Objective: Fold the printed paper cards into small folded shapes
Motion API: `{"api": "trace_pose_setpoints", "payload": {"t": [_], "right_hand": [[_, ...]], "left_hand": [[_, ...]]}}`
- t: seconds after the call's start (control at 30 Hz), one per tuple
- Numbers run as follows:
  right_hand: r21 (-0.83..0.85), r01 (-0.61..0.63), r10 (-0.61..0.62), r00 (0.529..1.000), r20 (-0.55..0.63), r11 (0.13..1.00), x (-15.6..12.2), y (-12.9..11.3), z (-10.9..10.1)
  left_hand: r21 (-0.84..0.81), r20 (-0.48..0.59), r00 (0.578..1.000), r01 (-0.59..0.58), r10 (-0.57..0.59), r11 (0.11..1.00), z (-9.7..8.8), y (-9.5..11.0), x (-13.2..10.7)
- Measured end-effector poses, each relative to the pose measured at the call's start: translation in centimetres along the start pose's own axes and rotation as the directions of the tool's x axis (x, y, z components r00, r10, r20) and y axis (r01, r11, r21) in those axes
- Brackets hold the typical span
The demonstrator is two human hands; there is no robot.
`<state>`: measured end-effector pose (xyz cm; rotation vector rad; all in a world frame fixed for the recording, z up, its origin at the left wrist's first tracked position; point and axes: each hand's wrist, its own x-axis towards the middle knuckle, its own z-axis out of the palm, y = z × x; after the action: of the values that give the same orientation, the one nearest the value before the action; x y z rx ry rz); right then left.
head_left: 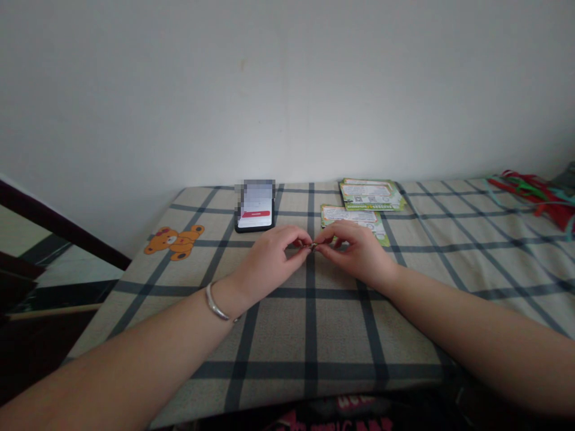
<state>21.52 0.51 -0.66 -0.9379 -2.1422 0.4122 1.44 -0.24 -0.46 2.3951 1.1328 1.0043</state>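
Observation:
Over the middle of the checked tablecloth, my left hand (274, 254) and my right hand (353, 248) meet fingertip to fingertip. Both pinch a tiny dark, slightly shiny object (313, 245) between thumb and forefinger; it is too small to name. A silver bangle (216, 302) circles my left wrist. Just behind my right hand lies a green and white printed card (345, 214), partly covered by that hand. Beyond my left hand is a phone (254, 221) with a lit screen, its top blurred out.
A pile of similar printed cards (371, 194) lies near the wall at the back. An orange bear cutout (175, 242) is at the left on the tablecloth (278, 335). Red and green fabric strips (534, 191) are heaped at the far right. The table's left edge slopes toward me.

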Motion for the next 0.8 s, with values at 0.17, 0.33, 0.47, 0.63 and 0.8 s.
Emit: {"api": "trace_pose_setpoints", "payload": {"t": [0.17, 0.33, 0.47, 0.63, 0.8], "right_hand": [[-0.032, 0.016, -0.016, 1.0, -0.001, 0.999, 0.0, -0.09, 0.05], [-0.024, 0.055, -0.054, 0.998, 0.011, 0.998, -0.01, -0.06, 0.2], [-0.015, 0.061, -0.061, 0.998, 0.023, 0.998, -0.01, -0.08, 0.25], [-0.047, 0.077, -0.075, 0.996, 0.043, 0.996, -0.13, -0.2, 0.15], [-0.072, 0.109, -0.104, 0.992, 0.067, 0.991, -0.2, -0.15, 0.0]], "left_hand": [[0.006, 0.008, 0.999, -0.041, 0.041, 0.999, -0.23, 0.2, -0.04], [0.023, 0.024, 0.996, -0.086, 0.085, 0.996, -0.26, 0.23, -0.14], [0.017, 0.006, 0.996, -0.092, 0.092, 0.996, -0.09, 0.03, -0.21], [-0.006, -0.002, 0.995, -0.095, 0.095, 0.995, 0.0, 0.08, -0.21], [-0.031, -0.003, 0.995, -0.098, 0.098, 0.995, -0.04, 0.17, -0.19]]}}
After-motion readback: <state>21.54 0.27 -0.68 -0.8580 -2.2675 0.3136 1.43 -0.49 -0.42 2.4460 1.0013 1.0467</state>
